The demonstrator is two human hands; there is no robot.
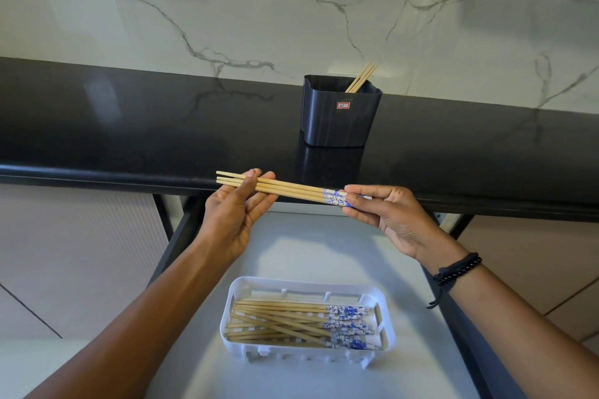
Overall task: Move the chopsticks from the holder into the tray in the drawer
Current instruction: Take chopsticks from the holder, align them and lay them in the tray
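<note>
A small bundle of bamboo chopsticks (291,189) with blue-and-white patterned ends is held level above the open drawer. My left hand (235,212) grips the plain tips, thumb on top. My right hand (389,214) pinches the patterned ends. Below, a white slotted tray (387,327) in the drawer holds several more chopsticks (291,322), patterned ends to the right. On the counter behind stands a black square holder (338,116) with a few chopsticks (361,78) leaning in its right corner.
The black countertop (129,126) runs across the view with its front edge just behind my hands. A marble wall (227,10) rises behind it. The grey drawer floor (324,243) lies around the tray, with dark drawer rails at both sides.
</note>
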